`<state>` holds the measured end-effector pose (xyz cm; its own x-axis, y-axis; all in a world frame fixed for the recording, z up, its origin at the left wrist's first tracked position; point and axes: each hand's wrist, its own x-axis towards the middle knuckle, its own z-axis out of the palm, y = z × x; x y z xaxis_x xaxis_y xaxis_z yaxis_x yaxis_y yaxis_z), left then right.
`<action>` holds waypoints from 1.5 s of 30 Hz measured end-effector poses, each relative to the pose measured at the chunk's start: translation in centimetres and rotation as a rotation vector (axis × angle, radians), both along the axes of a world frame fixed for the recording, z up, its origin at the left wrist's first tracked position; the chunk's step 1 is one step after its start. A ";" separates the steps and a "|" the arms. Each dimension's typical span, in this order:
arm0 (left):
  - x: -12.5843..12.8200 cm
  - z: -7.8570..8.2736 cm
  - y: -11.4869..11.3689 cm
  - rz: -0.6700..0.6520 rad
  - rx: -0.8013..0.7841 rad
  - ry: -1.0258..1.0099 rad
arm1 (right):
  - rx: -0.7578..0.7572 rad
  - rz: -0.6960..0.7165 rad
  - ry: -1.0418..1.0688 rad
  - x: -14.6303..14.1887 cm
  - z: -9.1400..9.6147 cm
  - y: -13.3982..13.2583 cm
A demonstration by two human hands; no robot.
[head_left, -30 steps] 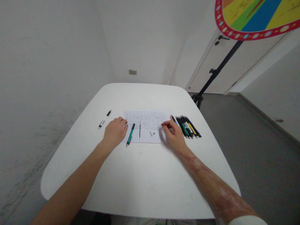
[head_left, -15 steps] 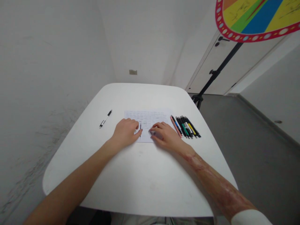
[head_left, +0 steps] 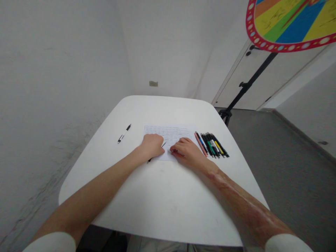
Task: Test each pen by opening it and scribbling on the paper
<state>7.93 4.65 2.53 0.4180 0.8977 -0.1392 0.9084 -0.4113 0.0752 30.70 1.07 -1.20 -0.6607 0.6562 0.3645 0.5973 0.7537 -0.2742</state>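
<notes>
My left hand (head_left: 151,146) lies curled on the lower left of a handwritten sheet of paper (head_left: 174,134). A thin black pen (head_left: 164,144) pokes out past its fingers, and a black tip (head_left: 149,160) shows below the palm; whether they are one pen, I cannot tell. My right hand (head_left: 185,148) rests beside it on the sheet's lower right, fingertips down, hiding the small grey bits seen earlier. To its right lie a pink pen (head_left: 201,144) and a tight row of several black, green and yellow pens (head_left: 212,145). A black-and-silver pen (head_left: 124,133) lies alone, left of the sheet.
All of this lies on a white rounded table (head_left: 157,196). A wall stands close on the left. At the upper right, a colourful wheel (head_left: 288,24) stands on a black stand (head_left: 248,84) before a white door (head_left: 244,80), above grey floor.
My hands have come closer together at the middle of the sheet. The green pen no longer shows, and the pink pen is uncovered. The view has shifted slightly.
</notes>
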 end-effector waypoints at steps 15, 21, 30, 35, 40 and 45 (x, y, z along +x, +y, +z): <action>-4.6 -1.7 -2.8 -0.276 0.436 -0.482 | -0.152 -0.369 0.864 -0.9 -1.0 -2.9; -5.4 -3.9 -3.4 -0.472 0.647 -0.571 | -0.224 -0.376 0.984 -1.4 -1.4 -3.3; -4.7 -4.1 -3.6 -0.508 0.668 -0.595 | -0.257 -0.352 0.979 -1.4 -1.7 -3.4; -4.6 -4.3 -3.7 -0.504 0.656 -0.589 | -0.264 -0.332 0.996 -1.4 -2.1 -3.3; -4.7 -4.3 -3.7 -0.506 0.658 -0.607 | -0.265 -0.327 0.994 -1.5 -1.9 -3.4; -4.2 -4.2 -4.0 -0.527 0.653 -0.623 | -0.315 -0.290 0.908 -1.6 -1.7 -3.6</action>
<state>3.71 0.65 -1.65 0.6096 0.4038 0.6821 0.4791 -0.8733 0.0888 29.10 -2.50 -2.87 -0.0177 0.9011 0.4333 0.2114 0.4270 -0.8792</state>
